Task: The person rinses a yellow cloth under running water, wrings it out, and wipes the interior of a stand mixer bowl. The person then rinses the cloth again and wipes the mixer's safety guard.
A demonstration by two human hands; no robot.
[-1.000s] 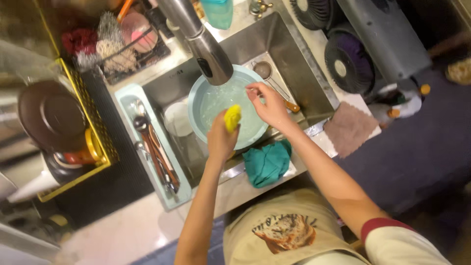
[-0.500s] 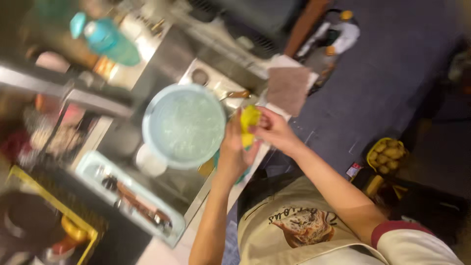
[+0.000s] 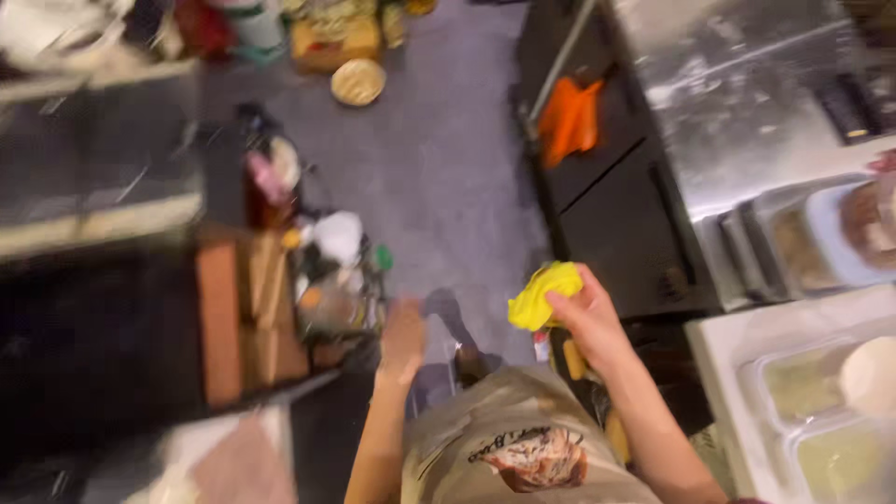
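Observation:
My right hand (image 3: 586,325) is shut on a crumpled yellow cloth (image 3: 543,292), held in front of my waist over the grey floor (image 3: 439,168). My left hand (image 3: 403,338) hangs lower to the left. It is blurred, holds nothing, and is near a cluttered low rack of bottles (image 3: 329,271). A beige apron with a printed picture (image 3: 523,450) shows at the bottom.
A steel counter (image 3: 747,93) runs along the right, with an orange cloth (image 3: 569,117) hanging from its edge and dark cabinet doors below. White food containers (image 3: 821,392) sit at the lower right. A wooden crate (image 3: 241,322) stands left, and a round basket (image 3: 357,81) lies on the floor.
The view has swung away from the sink and the pale blue bowl to the floor and another counter. The yellow cloth has passed from my left hand to my right hand.

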